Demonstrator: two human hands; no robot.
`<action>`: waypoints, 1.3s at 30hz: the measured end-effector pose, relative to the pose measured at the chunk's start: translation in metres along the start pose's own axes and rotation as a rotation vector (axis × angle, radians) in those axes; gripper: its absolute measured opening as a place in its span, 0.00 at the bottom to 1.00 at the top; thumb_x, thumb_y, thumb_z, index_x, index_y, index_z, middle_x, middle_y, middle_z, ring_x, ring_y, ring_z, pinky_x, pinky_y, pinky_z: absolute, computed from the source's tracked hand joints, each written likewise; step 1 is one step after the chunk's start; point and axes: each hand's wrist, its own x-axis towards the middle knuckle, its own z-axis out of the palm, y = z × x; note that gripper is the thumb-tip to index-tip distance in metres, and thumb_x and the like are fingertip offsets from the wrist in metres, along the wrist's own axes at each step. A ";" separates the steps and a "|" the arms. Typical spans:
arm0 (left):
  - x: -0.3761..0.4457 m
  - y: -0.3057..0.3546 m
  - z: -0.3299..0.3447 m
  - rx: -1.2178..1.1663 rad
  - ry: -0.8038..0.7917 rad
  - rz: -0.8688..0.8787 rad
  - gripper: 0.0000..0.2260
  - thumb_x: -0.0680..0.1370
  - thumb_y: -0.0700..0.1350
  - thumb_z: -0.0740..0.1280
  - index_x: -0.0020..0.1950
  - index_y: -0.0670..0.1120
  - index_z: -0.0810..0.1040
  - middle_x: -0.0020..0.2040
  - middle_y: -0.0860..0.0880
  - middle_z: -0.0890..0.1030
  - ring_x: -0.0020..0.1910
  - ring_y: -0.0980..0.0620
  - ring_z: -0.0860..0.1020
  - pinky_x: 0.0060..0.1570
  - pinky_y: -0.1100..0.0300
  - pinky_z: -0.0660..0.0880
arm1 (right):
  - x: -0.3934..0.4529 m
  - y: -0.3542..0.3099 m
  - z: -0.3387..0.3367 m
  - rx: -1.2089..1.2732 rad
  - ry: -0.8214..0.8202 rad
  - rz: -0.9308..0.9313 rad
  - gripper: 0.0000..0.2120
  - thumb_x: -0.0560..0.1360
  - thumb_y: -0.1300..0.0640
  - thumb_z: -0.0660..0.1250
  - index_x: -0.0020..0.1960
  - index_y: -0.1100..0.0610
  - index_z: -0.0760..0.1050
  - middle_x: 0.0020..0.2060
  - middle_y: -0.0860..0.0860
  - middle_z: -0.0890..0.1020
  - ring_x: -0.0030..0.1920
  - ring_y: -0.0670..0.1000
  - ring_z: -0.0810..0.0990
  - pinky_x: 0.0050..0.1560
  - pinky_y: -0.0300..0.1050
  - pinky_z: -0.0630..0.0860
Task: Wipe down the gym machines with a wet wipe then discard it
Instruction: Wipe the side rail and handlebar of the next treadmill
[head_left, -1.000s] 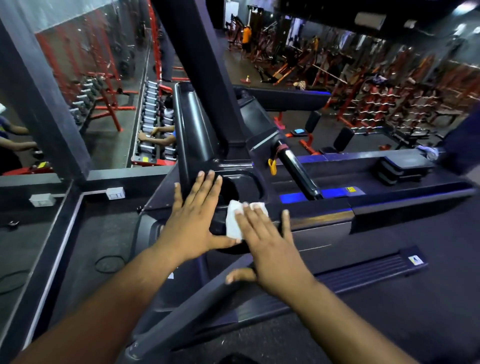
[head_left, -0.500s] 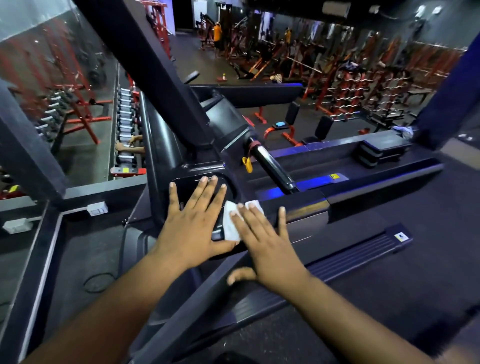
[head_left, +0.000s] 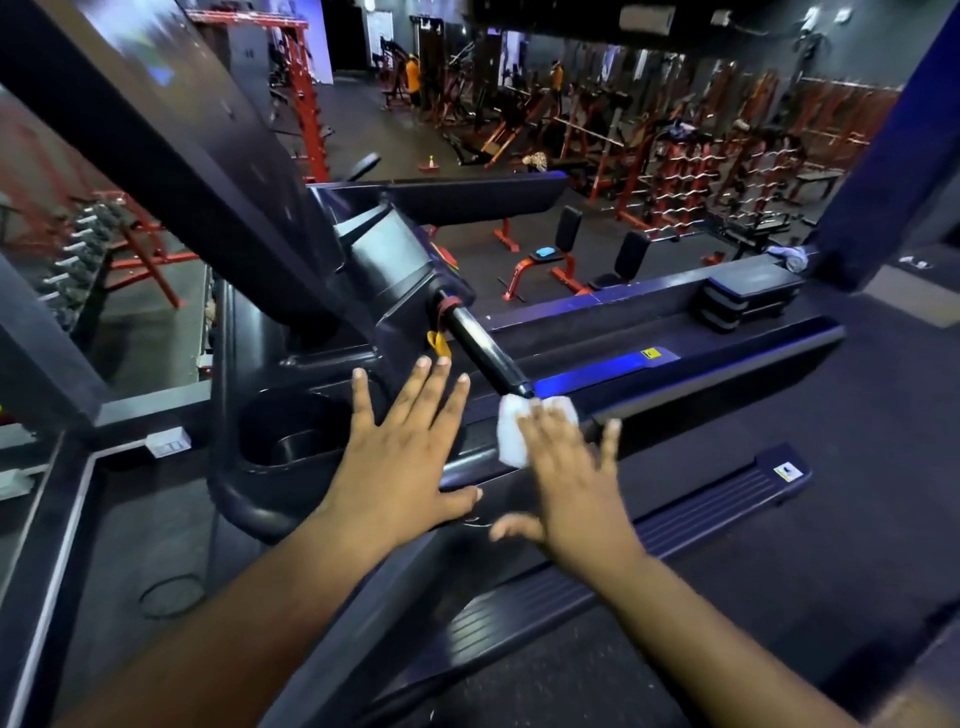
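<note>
Right now, your left hand (head_left: 400, 457) lies flat with fingers spread on the treadmill console (head_left: 249, 499), just beside the cup holder (head_left: 291, 436) at its left edge, gripping nothing. Next to it, your right hand (head_left: 576, 488) presses the white wipe (head_left: 511, 434) under straight fingers against the console's near edge, below the black handle (head_left: 485, 351). Judging by this, wiping is underway; other surfaces and discarding the wipe remain.
</note>
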 end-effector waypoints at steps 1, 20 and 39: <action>0.005 0.006 0.000 0.003 -0.007 0.004 0.51 0.71 0.74 0.60 0.84 0.46 0.46 0.84 0.44 0.45 0.83 0.47 0.42 0.73 0.26 0.40 | -0.004 -0.008 0.001 0.010 0.012 -0.088 0.58 0.65 0.18 0.51 0.82 0.54 0.54 0.82 0.52 0.55 0.82 0.52 0.48 0.72 0.79 0.47; 0.046 0.057 0.017 0.030 -0.139 0.004 0.45 0.72 0.73 0.51 0.83 0.48 0.54 0.82 0.45 0.59 0.81 0.46 0.59 0.75 0.31 0.56 | -0.009 0.067 0.025 0.013 0.124 -0.138 0.56 0.67 0.20 0.55 0.83 0.54 0.48 0.82 0.54 0.53 0.82 0.53 0.48 0.71 0.80 0.45; 0.056 0.062 0.013 -0.016 -0.121 0.177 0.43 0.79 0.69 0.57 0.82 0.53 0.35 0.84 0.47 0.42 0.83 0.47 0.43 0.78 0.36 0.50 | 0.017 0.127 -0.026 0.117 -0.033 0.430 0.56 0.65 0.17 0.45 0.83 0.49 0.50 0.82 0.47 0.49 0.82 0.48 0.42 0.73 0.78 0.41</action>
